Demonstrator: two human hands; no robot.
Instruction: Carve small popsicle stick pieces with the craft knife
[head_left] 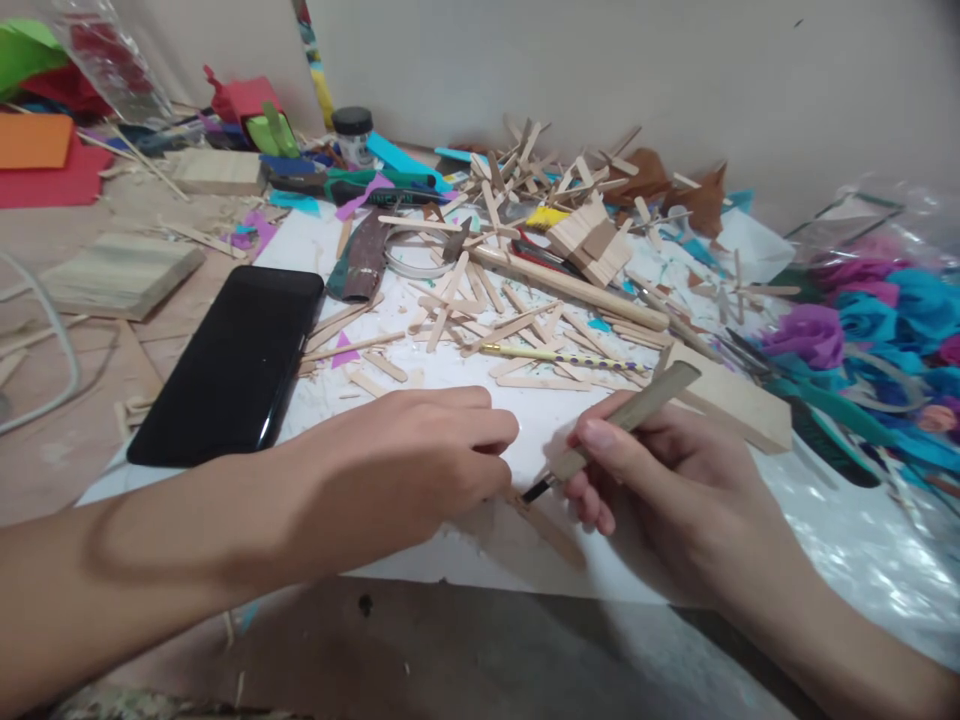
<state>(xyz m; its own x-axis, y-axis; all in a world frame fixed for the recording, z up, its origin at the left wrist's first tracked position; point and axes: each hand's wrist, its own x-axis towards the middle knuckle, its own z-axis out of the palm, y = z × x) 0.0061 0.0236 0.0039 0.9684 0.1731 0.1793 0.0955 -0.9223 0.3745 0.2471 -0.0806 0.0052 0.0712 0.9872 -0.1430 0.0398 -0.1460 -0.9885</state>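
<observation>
A bare left forearm (172,560) crosses the foreground of a cluttered worktable, ending in a left hand (442,450) curled narrow beside the near end of the work; whether its hidden fingertips grip anything cannot be told. Opposite, the right hand (675,490) holds a wooden-handled carving tool (656,397) between thumb and fingers, its dark tip angled down onto a craft stick (556,537). A slip of that tip, from too hard a push or a loosely held stick, could send it into the left fingers just beside it; the thin wood might also split along its grain. The stick, flat, slim and tan, lies slantwise between the hands near the edge of a white paper sheet (465,565), its upper end apparently roughened, though shadow and blur hide the detail. Behind rest a black smartphone (229,365) and a claw hammer (570,287).
</observation>
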